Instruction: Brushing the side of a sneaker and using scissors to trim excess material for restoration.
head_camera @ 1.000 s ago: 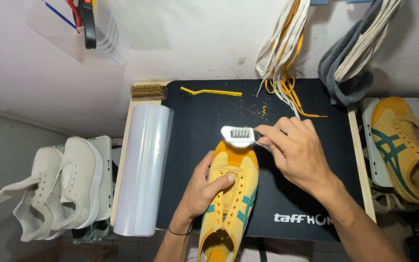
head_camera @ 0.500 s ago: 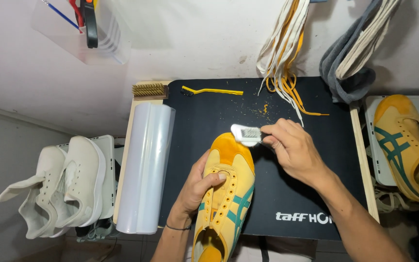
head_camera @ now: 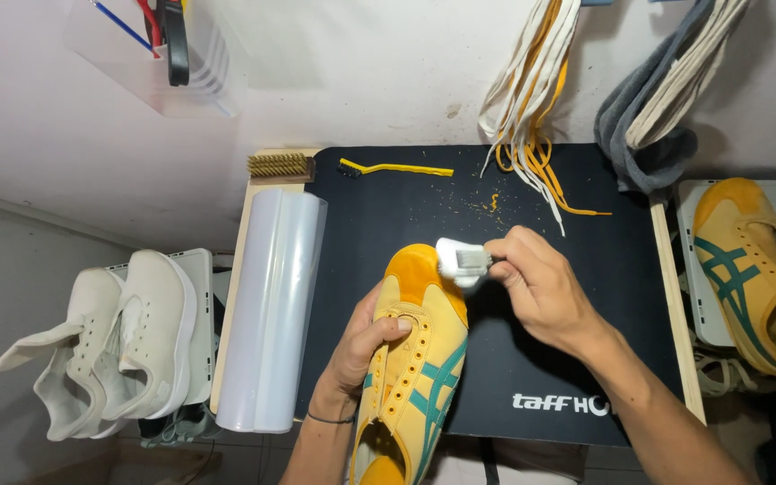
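A yellow sneaker [head_camera: 424, 350] with teal stripes and no laces lies on a black mat [head_camera: 550, 359], toe pointing away from me. My left hand [head_camera: 365, 346] grips its left side near the eyelets. My right hand [head_camera: 541, 287] holds a small white brush [head_camera: 460, 260] against the right side of the orange toe cap.
A frosted plastic roll [head_camera: 271, 305] lies along the mat's left edge. A brass-bristle brush [head_camera: 280, 164] and a yellow-handled brush [head_camera: 392, 168] rest at the back. Laces [head_camera: 527, 117] and a grey cloth [head_camera: 648, 135] hang on the wall. The matching yellow sneaker [head_camera: 752, 269] sits right; white sneakers [head_camera: 114, 341] sit left.
The white brush has slid from the top of the toe cap over to its right side. My left hand keeps its grip, and the shoe has shifted slightly.
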